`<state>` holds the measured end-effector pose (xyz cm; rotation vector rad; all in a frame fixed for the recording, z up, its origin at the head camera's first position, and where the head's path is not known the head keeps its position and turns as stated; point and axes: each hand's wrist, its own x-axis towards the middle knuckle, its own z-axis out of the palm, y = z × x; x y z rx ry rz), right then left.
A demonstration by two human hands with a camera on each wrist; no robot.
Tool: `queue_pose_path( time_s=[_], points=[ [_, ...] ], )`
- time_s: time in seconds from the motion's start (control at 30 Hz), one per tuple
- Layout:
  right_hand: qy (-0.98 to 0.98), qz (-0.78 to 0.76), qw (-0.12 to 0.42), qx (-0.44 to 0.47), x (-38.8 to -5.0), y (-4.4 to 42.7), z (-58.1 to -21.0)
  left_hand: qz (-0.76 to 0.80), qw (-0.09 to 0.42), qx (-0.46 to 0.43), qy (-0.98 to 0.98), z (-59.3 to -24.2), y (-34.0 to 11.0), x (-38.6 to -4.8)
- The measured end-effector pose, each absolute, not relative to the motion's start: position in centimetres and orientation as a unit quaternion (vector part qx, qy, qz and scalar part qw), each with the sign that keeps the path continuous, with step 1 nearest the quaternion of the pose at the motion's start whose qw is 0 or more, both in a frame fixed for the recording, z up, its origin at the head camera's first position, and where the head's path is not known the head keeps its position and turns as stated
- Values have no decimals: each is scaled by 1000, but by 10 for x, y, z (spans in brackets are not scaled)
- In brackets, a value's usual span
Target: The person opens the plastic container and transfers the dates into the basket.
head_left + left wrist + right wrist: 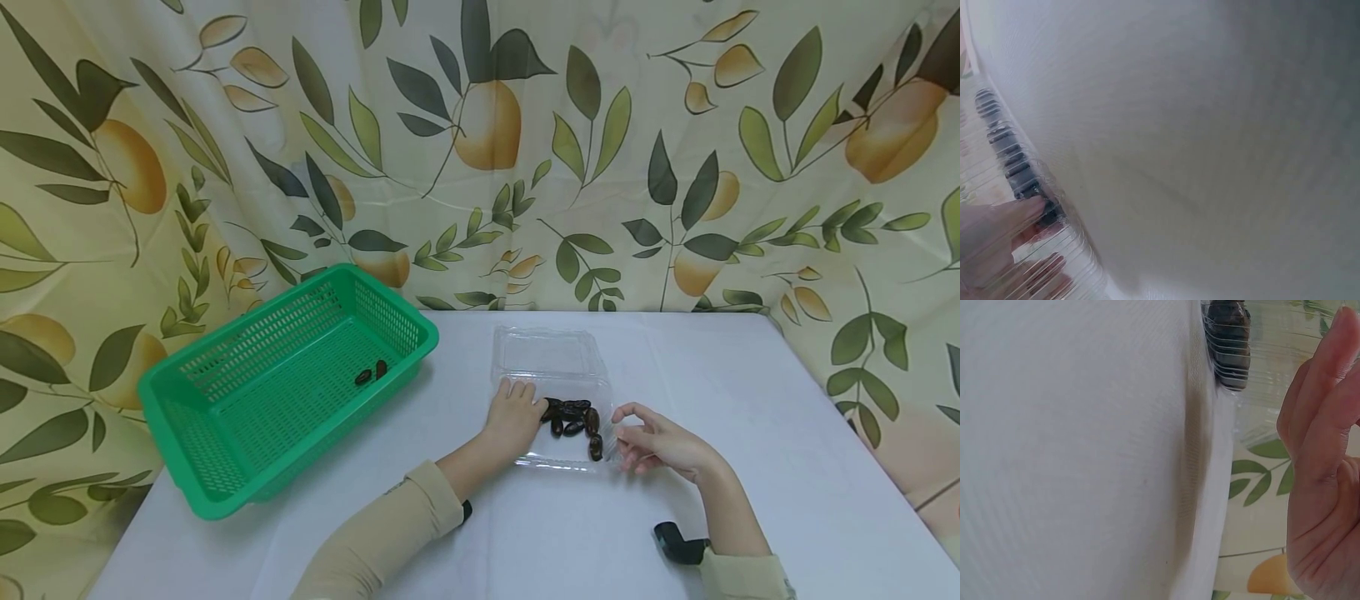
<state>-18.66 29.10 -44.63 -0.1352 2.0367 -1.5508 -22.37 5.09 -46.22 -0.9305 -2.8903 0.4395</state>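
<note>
Your left hand (513, 421) is over the left part of the clear plastic container (558, 452), thumb side toward the dark oblong pieces (592, 421). Left wrist view, through the ribbed clear wall: your fingers touch the end piece of a row. Cannot tell whether you pinch it.

Your right hand (663, 442) is just outside the container's right wall, fingers loosely bent, holding nothing; contact with the wall cannot be told. The two hands are apart, the pieces between them: a cluster at your left thumb, a short column along the right wall, nearer your right fingers.

Container's lid (547, 350) lies open on the far side. Well left of both hands, the green basket (322, 433) holds two more pieces near its right end. Both containers are on the white tabletop (750, 417).
</note>
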Motion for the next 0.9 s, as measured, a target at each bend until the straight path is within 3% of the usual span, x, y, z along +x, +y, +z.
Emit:
queue_pose_path(
  time_s=[0.53, 0.9],
  points=[
    [758, -582, 289, -51, -187, 291, -446, 114, 43, -293, -948, -459, 50, -228],
    [760, -582, 284, -53, -186, 290, -447, 67, 103, -262, -957, -436, 31, -234]
  ],
)
